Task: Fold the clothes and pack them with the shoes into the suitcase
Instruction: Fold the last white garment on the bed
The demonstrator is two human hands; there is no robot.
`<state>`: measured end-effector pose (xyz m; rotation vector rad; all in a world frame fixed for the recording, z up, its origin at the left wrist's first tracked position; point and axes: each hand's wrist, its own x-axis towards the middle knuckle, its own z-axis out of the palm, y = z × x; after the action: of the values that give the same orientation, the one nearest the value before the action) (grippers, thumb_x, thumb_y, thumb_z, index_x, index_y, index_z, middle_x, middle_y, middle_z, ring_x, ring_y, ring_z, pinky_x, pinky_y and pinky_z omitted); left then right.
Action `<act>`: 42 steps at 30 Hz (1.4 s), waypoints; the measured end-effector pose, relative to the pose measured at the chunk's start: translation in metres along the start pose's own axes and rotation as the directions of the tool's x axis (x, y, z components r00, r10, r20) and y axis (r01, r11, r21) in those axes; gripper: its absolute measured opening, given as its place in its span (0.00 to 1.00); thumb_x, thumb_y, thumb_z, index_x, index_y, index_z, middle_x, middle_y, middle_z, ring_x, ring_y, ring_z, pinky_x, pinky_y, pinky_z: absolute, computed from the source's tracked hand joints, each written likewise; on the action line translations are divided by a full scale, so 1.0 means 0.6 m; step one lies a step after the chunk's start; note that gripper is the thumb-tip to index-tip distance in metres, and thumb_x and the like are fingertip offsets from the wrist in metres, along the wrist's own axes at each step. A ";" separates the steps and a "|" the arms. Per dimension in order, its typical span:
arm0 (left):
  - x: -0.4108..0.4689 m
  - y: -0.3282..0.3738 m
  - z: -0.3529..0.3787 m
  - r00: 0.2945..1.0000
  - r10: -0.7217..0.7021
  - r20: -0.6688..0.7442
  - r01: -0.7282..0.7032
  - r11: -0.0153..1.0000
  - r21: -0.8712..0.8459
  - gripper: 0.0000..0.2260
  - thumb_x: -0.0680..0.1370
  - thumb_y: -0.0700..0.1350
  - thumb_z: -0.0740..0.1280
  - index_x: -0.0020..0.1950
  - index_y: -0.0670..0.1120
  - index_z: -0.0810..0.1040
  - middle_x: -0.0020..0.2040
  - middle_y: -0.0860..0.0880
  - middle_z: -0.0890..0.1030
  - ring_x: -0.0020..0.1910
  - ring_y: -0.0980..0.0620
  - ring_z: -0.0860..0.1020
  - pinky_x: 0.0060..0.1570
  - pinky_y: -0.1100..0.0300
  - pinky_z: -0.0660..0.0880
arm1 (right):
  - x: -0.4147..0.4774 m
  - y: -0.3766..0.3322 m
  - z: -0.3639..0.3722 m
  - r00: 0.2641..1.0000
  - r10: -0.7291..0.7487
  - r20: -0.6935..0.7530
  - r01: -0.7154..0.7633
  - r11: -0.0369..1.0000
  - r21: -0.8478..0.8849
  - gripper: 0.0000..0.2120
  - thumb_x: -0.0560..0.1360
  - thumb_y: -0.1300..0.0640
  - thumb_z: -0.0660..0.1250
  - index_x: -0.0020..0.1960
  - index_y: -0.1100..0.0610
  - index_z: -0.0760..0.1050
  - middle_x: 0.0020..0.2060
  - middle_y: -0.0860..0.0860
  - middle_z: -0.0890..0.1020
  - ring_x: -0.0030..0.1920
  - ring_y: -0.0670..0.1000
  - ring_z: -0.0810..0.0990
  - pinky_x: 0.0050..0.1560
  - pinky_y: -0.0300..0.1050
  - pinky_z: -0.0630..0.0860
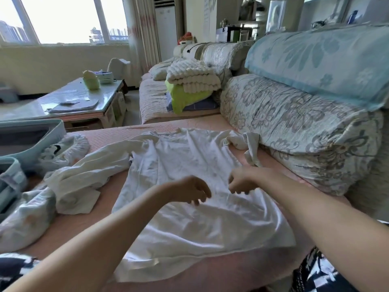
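Lettering is being shown only on a wall chart [207,15] far behind the sofa, and it is too small to be read; a dark mark on the pale wrapped bundle [67,148] just beside the suitcase [53,134] is being blurred past telling. A white T-shirt [189,157] is being kept spread flat, front to the seat, on the pink sofa cover [117,135], with one sleeve bunched against the floral back cushion [294,131]. The left hand [189,189] is being held just over the middle of the shirt, its fingers [203,197] hanging loosely curled with nothing in them. The right hand [242,182] is being held close beside it, fingers [233,189] bent down to the cloth; whether fabric is being pinched cannot be told. A second white garment [84,175] is lying crumpled to the left, between the shirt and the open, light blue suitcase at the frame's left edge. Another pale bundle [25,220] is lying nearer the person. Folded blankets [193,79] are being stacked on the farther seat, and papers [73,105] and a green container [91,81] are resting on the glossy worktop [105,92] beyond.
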<state>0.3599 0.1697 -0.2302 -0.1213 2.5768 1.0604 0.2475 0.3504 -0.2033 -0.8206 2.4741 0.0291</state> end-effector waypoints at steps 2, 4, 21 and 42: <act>-0.004 -0.029 -0.034 0.974 0.025 -0.226 0.005 0.992 0.128 0.10 0.78 0.39 0.66 0.48 0.53 0.82 0.45 0.54 0.81 0.45 0.52 0.81 0.46 0.62 0.76 | 0.017 -0.035 -0.007 0.974 -0.112 -0.197 0.101 0.993 -0.065 0.07 0.75 0.53 0.62 0.48 0.48 0.79 0.47 0.46 0.81 0.48 0.50 0.80 0.48 0.45 0.77; -0.016 -0.065 -0.066 0.945 0.022 -0.326 0.076 0.955 0.286 0.11 0.79 0.40 0.64 0.53 0.53 0.82 0.50 0.56 0.79 0.50 0.54 0.78 0.49 0.64 0.72 | 0.036 -0.078 -0.009 0.957 -0.191 -0.218 0.177 0.981 -0.081 0.09 0.76 0.54 0.62 0.52 0.46 0.79 0.52 0.46 0.81 0.52 0.51 0.79 0.55 0.48 0.79; -0.120 -0.367 -0.332 0.739 -0.319 -0.593 0.605 0.701 0.377 0.33 0.66 0.54 0.77 0.69 0.60 0.70 0.63 0.53 0.77 0.59 0.50 0.76 0.58 0.57 0.74 | 0.294 -0.500 -0.013 0.772 -0.490 -0.405 0.493 0.864 -0.103 0.27 0.73 0.45 0.69 0.71 0.46 0.71 0.65 0.50 0.76 0.64 0.54 0.75 0.61 0.47 0.72; -0.227 -0.448 -0.366 0.489 -0.506 -0.711 0.734 0.679 0.021 0.24 0.72 0.49 0.67 0.67 0.50 0.69 0.61 0.43 0.77 0.60 0.42 0.76 0.54 0.54 0.75 | 0.330 -0.673 0.022 0.661 -0.610 -0.436 0.625 0.770 -0.130 0.38 0.71 0.47 0.69 0.77 0.43 0.58 0.70 0.53 0.67 0.68 0.59 0.68 0.69 0.54 0.67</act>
<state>0.4802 -0.1829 -0.2167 -1.5040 2.8006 0.2869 0.3469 -0.0853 -0.2548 -1.7984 2.4373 -0.5056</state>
